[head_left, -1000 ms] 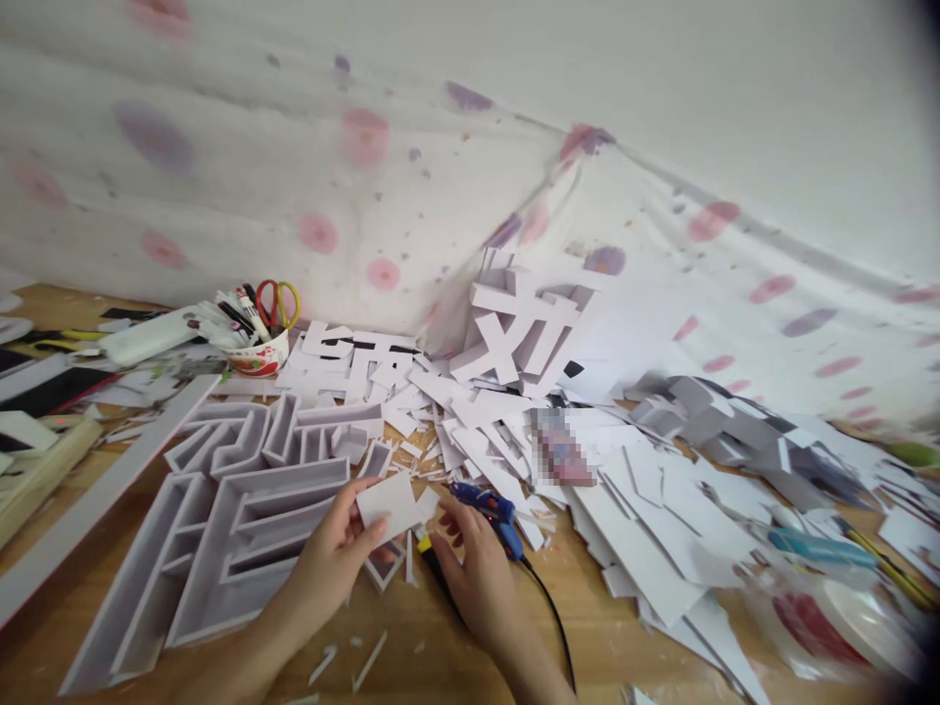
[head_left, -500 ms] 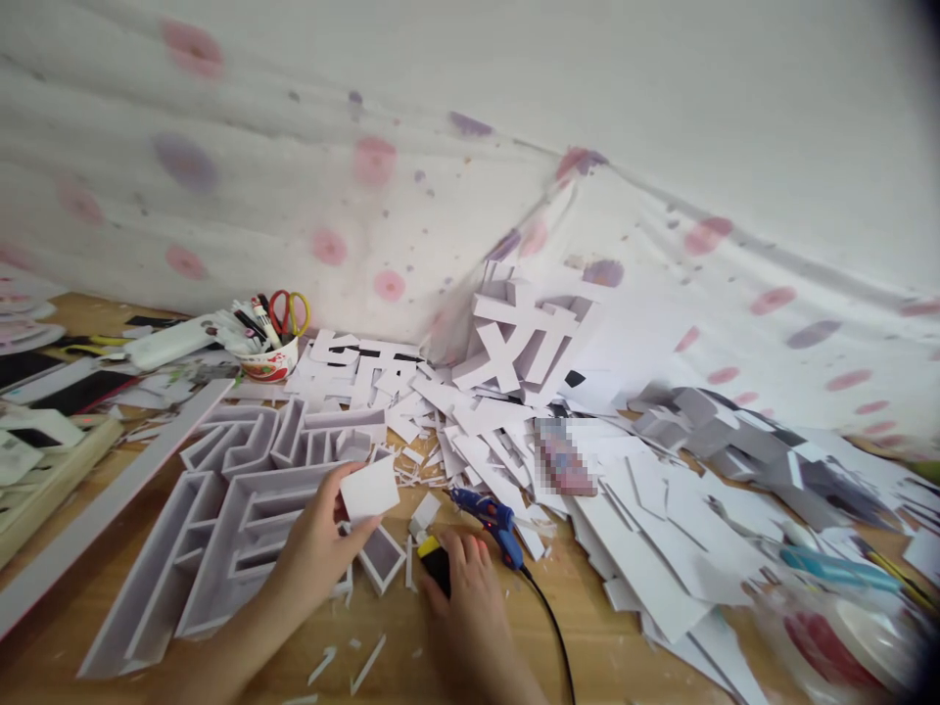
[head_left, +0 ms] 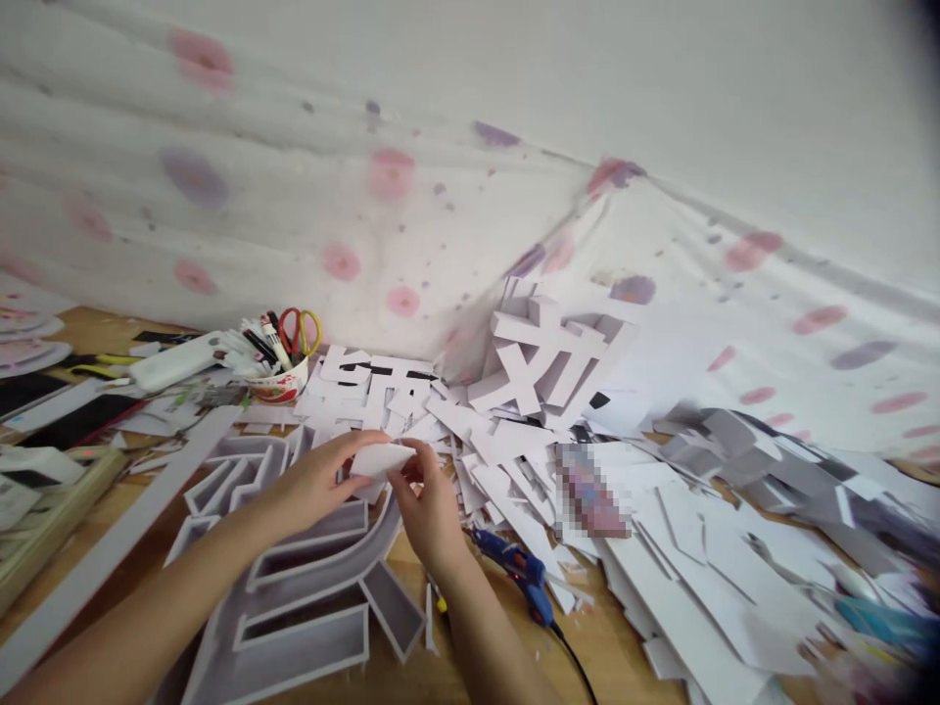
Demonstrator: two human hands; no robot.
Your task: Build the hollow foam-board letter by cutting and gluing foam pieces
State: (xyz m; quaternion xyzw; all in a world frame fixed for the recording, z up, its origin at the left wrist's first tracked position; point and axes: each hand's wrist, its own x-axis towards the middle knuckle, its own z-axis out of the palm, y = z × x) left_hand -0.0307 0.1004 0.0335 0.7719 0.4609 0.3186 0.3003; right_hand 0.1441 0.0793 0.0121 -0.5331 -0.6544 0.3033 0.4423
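Note:
A small white foam board piece point(head_left: 376, 460) is held between my two hands above the hollow white letter shapes point(head_left: 323, 578). My left hand point(head_left: 330, 470) pinches its left side. The fingers of my right hand point(head_left: 426, 499) are closed at its right edge and hide part of it. Behind my right forearm, the yellow end of a yellow-and-black object point(head_left: 441, 604) peeks out on the table. A blue hot glue gun point(head_left: 518, 568) lies just right of that forearm, its black cord running toward the front.
White board offcuts point(head_left: 682, 587) are heaped across the right side. A raised white letter shape point(head_left: 547, 357) leans at the back. A bowl of pens and scissors point(head_left: 277, 382) stands behind the hollow letters. One long white strip point(head_left: 124, 534) lies on the left.
My right hand has left the yellow-and-black object and moved up to the white piece. The piece has been tilted in my left hand. The view has shifted slightly.

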